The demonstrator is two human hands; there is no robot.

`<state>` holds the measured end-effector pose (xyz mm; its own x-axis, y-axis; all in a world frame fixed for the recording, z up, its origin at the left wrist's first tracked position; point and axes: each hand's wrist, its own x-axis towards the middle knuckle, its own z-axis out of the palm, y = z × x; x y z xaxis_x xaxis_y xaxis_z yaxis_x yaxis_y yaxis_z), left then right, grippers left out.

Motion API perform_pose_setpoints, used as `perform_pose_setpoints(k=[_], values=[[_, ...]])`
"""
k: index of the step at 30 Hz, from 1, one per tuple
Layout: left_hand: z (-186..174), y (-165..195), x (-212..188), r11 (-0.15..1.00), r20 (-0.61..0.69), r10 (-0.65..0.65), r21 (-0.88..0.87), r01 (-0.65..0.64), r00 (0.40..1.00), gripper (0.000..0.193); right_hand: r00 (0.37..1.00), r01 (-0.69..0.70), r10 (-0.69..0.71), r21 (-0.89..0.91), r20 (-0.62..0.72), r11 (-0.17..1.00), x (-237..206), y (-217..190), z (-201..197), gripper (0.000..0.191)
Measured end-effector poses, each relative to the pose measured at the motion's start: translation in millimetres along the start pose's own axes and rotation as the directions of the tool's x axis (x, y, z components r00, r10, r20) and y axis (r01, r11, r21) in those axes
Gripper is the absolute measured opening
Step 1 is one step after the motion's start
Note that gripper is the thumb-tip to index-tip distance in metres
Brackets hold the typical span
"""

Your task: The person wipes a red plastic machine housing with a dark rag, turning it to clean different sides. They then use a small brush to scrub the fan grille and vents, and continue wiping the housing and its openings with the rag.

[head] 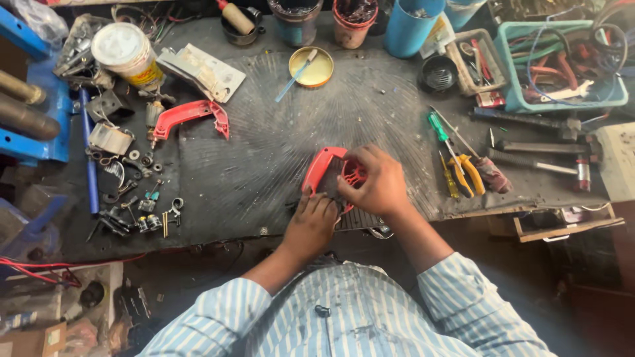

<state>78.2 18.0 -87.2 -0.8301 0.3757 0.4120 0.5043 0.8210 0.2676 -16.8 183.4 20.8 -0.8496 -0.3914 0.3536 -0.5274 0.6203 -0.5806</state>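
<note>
A red plastic power-tool housing (pixel 324 166) lies on the dark rubber mat (pixel 264 152) near the bench's front edge. My right hand (pixel 372 182) is closed over its right side, fingers on the red vented part. My left hand (pixel 312 223) grips the housing's lower edge from below. A second red housing half (pixel 188 116) lies apart at the left, next to a small motor armature (pixel 154 119).
Small screws, washers and metal parts (pixel 135 211) are scattered at the left. Screwdrivers and yellow-handled pliers (pixel 463 168) lie at the right. A white tub (pixel 126 53), a yellow tin lid with a brush (pixel 311 66), cups and a teal basket (pixel 562 66) line the back.
</note>
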Motion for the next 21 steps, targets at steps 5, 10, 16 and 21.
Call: perform_pose_setpoints(k=[5, 10, 16, 21], values=[[8, 27, 30, 0.964, 0.0, -0.106, 0.244, 0.102, 0.994, 0.03, 0.976, -0.132, 0.123, -0.041, -0.179, 0.99, -5, -10, -1, 0.033], [-9, 31, 31, 0.995, 0.157, -0.095, 0.026, 0.092, 0.983, 0.059, 0.96, -0.19, 0.185, -0.001, -0.211, 0.982, -16, -8, -17, 0.034], [-16, -23, 31, 0.999, 0.459, 0.024, -0.038, -0.007, 0.888, 0.061, 0.954, -0.191, 0.19, 0.016, -0.232, 0.981, -19, 0, -24, 0.033], [-8, -39, 54, 0.992, 0.39, 0.095, 0.039, -0.119, 0.916, 0.062, 0.937, -0.207, 0.203, 0.015, -0.283, 0.978, -28, -8, -25, 0.034]])
